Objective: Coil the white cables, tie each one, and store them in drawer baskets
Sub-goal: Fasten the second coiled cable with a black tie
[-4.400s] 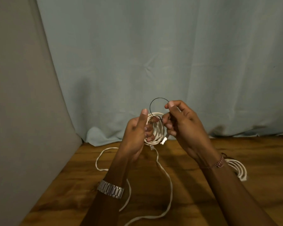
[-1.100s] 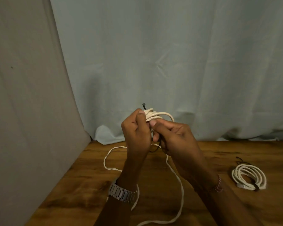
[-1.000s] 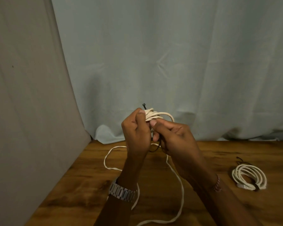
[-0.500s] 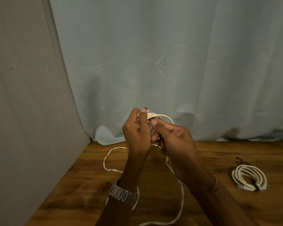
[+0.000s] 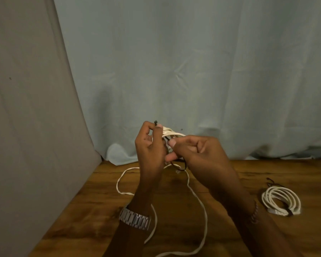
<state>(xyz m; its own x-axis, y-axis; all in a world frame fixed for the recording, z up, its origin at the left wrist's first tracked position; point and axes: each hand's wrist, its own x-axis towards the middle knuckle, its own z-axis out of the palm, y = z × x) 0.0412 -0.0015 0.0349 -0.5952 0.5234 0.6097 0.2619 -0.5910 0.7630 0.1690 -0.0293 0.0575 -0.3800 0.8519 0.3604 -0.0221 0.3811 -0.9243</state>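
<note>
A grey fabric panel (image 5: 26, 108) is hanging at the far left, meeting a pale blue curtain (image 5: 193, 62) that is draping down onto the back edge of a wooden table (image 5: 85, 210). Above the table's left-centre, a person's left hand (image 5: 150, 147), with a metal link watch (image 5: 134, 219) on its wrist, is pinching one end of a thin black tie (image 5: 156, 122) between thumb and fingertips, the tie's tip poking up just above the thumb. Between the two hands, a coiled white cable (image 5: 171, 134) is being held in the air, its loops showing just behind the knuckles; how many turns it has cannot be told. Another loose white cable (image 5: 196, 199) is trailing across the tabletop below the hands, looping out to the left and running off the bottom edge of the view. The right hand (image 5: 198, 154), curled with its fingers closed, is gripping the coil and the lower run of the black tie, which is looping out beneath its fingers. A beaded bracelet (image 5: 255, 214) is circling the right wrist. Well apart to the right, a second coiled white cable (image 5: 281, 203) is lying flat on the table, bound with a dark tie at its near edge.
</note>
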